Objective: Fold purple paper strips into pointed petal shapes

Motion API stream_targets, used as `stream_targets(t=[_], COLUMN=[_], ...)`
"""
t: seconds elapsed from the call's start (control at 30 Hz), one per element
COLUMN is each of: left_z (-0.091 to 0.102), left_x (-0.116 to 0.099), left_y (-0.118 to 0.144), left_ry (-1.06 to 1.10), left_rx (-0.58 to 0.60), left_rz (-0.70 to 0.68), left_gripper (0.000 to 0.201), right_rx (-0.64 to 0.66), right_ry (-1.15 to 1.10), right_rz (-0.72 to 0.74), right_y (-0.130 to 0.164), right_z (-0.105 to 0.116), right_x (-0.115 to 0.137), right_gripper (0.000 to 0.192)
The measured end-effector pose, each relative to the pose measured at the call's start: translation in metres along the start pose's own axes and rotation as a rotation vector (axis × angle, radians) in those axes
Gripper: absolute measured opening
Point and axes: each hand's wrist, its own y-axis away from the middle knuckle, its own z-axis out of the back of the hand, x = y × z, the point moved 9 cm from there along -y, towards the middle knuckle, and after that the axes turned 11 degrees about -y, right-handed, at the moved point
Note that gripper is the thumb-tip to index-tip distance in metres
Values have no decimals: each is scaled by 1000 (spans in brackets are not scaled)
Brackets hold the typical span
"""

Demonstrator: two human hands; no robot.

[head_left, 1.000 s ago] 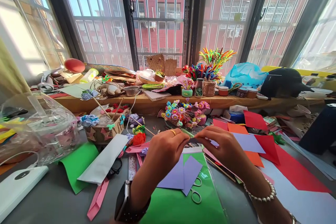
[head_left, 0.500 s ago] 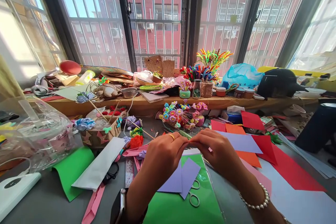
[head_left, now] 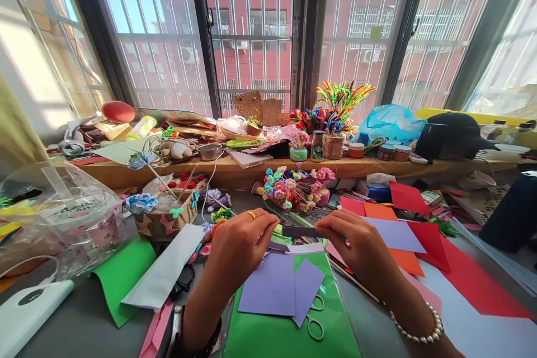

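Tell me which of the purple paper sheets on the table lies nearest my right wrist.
The big pale purple sheet lying across the orange and red papers, just right of your right hand. The two other purple sheets lie on the green folder, below your hands.

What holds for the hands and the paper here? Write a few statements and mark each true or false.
1. Both hands pinch one narrow dark strip between them, the left hand at one end and the right hand at the other. True.
2. The scissors are in the right hand. False: they lie on the green sheet, partly under purple paper.
3. The left hand wears a ring. True.
4. The right wrist is bare. False: it wears a bead bracelet.
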Motion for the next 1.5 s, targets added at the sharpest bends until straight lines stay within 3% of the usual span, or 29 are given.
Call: stream_targets(t=[0.1, 0.17, 0.33, 0.43, 0.6, 0.7, 0.77, 0.83, 0.9, 1.0, 1.17, 1.23, 1.5], left_z=[6, 7, -17, -23, -19, -18, -19, -19, -16, -5, 10, 12, -12], left_x=[17, 15, -27, -34, -20, -24, -32, -38, -41, -31, 4, 8, -41], left_y=[1, 0, -3, -3, -3, -3, -2, -1, 0, 0, 1, 0, 1], left_ry=[-41, 32, 276, 271, 203, 169, 159, 163, 172, 171, 34, 27, 191], left_rx=[-53, -76, 62, 79, 41, 29, 36, 50, 49, 12, -34, -50, 85], left_rz=[81, 87, -51, -51, 7, -21, -59, -87, -108, -104, -2, 20, -135], left_gripper=[14, 15, 16, 15, 15, 15, 15, 16, 16, 15, 15, 16, 18], right_rx=[-29, -12, 61, 61, -49, -155, -103, 28, 46, 26, 29, 45, 73], right_ry=[20, 9, -34, -14, 127, 147, 73, 5, 9, 18, 64, 68, -13], right_rz=[5, 18, 75, 71, -11, -30, -14, 23, 45, 45, 29, 32, 90], right_y=[1, 0, 0, 0, 1, 3, 2, 1, 2, 3, 2, 2, 4], right_z=[4, 2, -11, -10, 13, 27, 18, -1, -10, -12, -2, -3, -16], right_x=[-3, -2, 11, 11, -16, -21, -13, 0, 10, 14, 6, 6, 20], right_gripper=[15, 15, 17, 17, 16, 15, 13, 10, 13, 16, 17, 17, 16])
